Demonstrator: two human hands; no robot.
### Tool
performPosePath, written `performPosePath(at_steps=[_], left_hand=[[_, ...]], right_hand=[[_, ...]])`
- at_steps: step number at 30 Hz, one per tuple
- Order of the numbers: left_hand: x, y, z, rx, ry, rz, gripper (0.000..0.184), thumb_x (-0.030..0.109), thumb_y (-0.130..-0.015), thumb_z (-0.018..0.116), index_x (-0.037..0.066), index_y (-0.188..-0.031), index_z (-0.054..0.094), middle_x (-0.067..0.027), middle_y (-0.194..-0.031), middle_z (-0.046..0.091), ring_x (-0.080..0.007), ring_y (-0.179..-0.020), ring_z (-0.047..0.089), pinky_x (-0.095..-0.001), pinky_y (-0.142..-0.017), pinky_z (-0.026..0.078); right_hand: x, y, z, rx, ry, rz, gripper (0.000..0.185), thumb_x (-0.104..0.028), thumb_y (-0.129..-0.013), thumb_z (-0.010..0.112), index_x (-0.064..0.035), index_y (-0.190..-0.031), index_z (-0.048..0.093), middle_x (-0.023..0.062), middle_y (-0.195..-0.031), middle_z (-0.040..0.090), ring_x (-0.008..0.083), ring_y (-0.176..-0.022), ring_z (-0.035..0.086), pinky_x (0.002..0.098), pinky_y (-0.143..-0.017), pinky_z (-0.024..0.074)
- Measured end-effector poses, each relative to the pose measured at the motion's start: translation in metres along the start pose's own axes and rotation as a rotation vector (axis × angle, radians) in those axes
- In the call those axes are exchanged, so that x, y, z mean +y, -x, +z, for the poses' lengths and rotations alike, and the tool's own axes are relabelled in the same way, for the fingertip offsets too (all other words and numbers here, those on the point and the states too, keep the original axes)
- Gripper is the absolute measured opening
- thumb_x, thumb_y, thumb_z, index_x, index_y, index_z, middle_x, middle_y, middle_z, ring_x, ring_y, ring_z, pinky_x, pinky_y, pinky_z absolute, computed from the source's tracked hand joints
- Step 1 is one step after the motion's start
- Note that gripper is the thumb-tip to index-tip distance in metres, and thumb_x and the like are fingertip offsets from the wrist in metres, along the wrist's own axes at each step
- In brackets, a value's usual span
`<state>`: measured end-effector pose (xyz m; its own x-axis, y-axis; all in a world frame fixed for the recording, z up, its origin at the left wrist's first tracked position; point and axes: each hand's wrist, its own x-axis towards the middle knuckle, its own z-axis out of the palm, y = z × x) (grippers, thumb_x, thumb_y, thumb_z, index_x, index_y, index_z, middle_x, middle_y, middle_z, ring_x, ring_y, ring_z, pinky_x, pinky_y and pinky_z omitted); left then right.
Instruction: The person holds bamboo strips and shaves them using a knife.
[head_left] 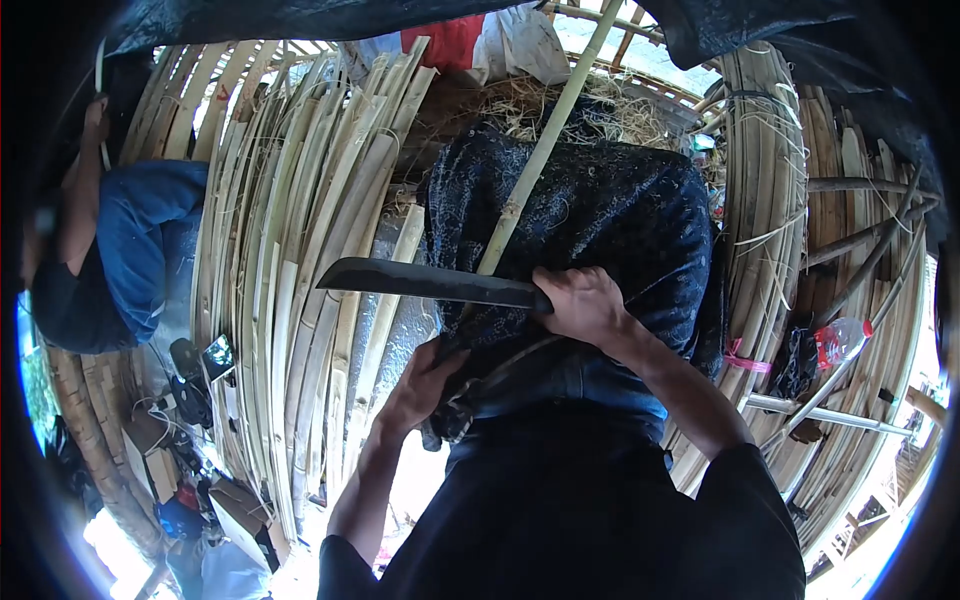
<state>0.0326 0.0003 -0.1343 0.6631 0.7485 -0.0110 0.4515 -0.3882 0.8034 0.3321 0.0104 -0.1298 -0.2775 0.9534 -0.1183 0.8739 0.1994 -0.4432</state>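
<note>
Machete (430,283) above dark cloth (640,200), right hand (582,306) closed around handle.
Blade points left from that hand, past cloth's left edge; bamboo strip (526,185) crosses cloth; left hand (422,385) by cloth's near side, grip unclear.

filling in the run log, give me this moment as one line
right hand: holding machete by handle; left hand: beside dark cloth, grip unclear; bamboo strip: slanting over dark cloth, machete contact unclear

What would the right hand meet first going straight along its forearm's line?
Likely the bamboo strip crossing ahead; depth is unclear, so the right hand may pass above it.
</note>
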Motion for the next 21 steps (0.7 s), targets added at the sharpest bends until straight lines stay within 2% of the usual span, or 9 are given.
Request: performPosePath(at_steps=[2,3,5,6,8,16,18,20,21], left_hand=[[0.042,-0.028,-0.009,0.022,0.504,-0.711,0.034,0.019,-0.092,0.071,-0.006,-0.115,0.063,-0.0172,-0.087,0.068,-0.0328,-0.087,0.066,-0.0428,-0.081,0.051],[0.043,-0.025,-0.003,0.027,0.504,-0.715,0.034,0.019,-0.092,0.071,-0.006,-0.115,0.063,-0.0172,-0.087,0.068,-0.0328,-0.087,0.066,-0.0428,-0.081,0.051],[0.042,-0.015,0.013,0.146,-0.133,-0.476,0.037,0.02,-0.092,0.071,-0.005,-0.118,0.064,-0.0183,-0.083,0.067,-0.0323,-0.08,0.066,-0.0462,-0.071,0.05],[0.044,-0.012,0.022,0.151,-0.133,-0.479,0.037,0.02,-0.092,0.071,-0.005,-0.118,0.064,-0.0183,-0.083,0.067,-0.0323,-0.08,0.066,-0.0462,-0.071,0.05],[0.049,-0.01,0.04,0.284,-0.625,-0.354,0.04,0.023,-0.093,0.07,-0.005,-0.12,0.063,-0.019,-0.078,0.066,-0.0328,-0.073,0.065,-0.047,-0.062,0.048],[0.042,-0.007,0.057,0.355,-0.683,-0.339,0.041,0.021,-0.091,0.069,-0.006,-0.122,0.062,-0.0175,-0.079,0.067,-0.0336,-0.068,0.063,-0.0467,-0.058,0.048],[0.03,-0.002,0.061,0.396,-0.638,-0.282,0.038,0.019,-0.091,0.069,-0.005,-0.119,0.062,-0.0205,-0.078,0.067,-0.0349,-0.066,0.063,-0.0478,-0.056,0.048],[0.033,-0.022,0.058,0.379,-0.59,-0.302,0.035,0.018,-0.092,0.068,-0.006,-0.116,0.062,-0.0218,-0.076,0.066,-0.0365,-0.064,0.062,-0.0485,-0.054,0.048],[0.037,-0.027,0.056,0.362,-0.547,-0.326,0.032,0.018,-0.092,0.067,-0.006,-0.113,0.062,-0.0231,-0.073,0.065,-0.038,-0.061,0.062,-0.0492,-0.053,0.047]], right_hand=[[-0.001,0.0,0.0,0.033,-0.004,-0.008,0.033,-0.026,-0.072,0.08,-0.0083,-0.092,0.06,0.009,-0.073,0.067,0.0286,-0.07,0.071,0.0418,-0.063,0.0584],[-0.001,0.0,-0.001,0.066,-0.005,-0.02,0.033,-0.026,-0.072,0.08,-0.0083,-0.092,0.06,0.0088,-0.072,0.067,0.0286,-0.069,0.071,0.0416,-0.063,0.0583],[-0.003,-0.001,-0.004,0.035,0.002,-0.01,0.034,-0.026,-0.072,0.08,-0.008,-0.093,0.06,0.0085,-0.072,0.067,0.0285,-0.068,0.071,0.0412,-0.062,0.0582],[-0.003,-0.002,-0.006,0.007,0.011,0.007,0.035,-0.027,-0.072,0.08,-0.0077,-0.093,0.06,0.0083,-0.071,0.067,0.0285,-0.068,0.071,0.0408,-0.061,0.0581],[-0.002,-0.002,-0.007,-0.004,0.018,-0.001,0.036,-0.027,-0.072,0.081,-0.0073,-0.093,0.059,0.008,-0.07,0.066,0.0283,-0.067,0.071,0.0405,-0.06,0.0579],[0.011,-0.005,-0.005,0.009,0.074,-0.142,0.038,-0.026,-0.071,0.08,-0.0064,-0.096,0.059,0.0076,-0.072,0.068,0.0293,-0.065,0.07,0.0416,-0.057,0.0563],[0.029,-0.019,-0.018,-0.174,0.231,0.066,0.035,-0.027,-0.073,0.078,-0.0088,-0.099,0.061,0.0091,-0.075,0.069,0.0309,-0.068,0.07,0.0438,-0.062,0.0568],[0.073,-0.036,-0.005,0.137,0.241,0.151,0.034,-0.027,-0.075,0.075,-0.0113,-0.102,0.062,0.0123,-0.08,0.07,0.0323,-0.073,0.071,0.0457,-0.07,0.0569],[0.062,-0.041,-0.007,0.102,0.235,0.228,0.034,-0.026,-0.076,0.075,-0.0123,-0.104,0.063,0.0145,-0.083,0.07,0.0326,-0.077,0.071,0.0462,-0.075,0.0564]])
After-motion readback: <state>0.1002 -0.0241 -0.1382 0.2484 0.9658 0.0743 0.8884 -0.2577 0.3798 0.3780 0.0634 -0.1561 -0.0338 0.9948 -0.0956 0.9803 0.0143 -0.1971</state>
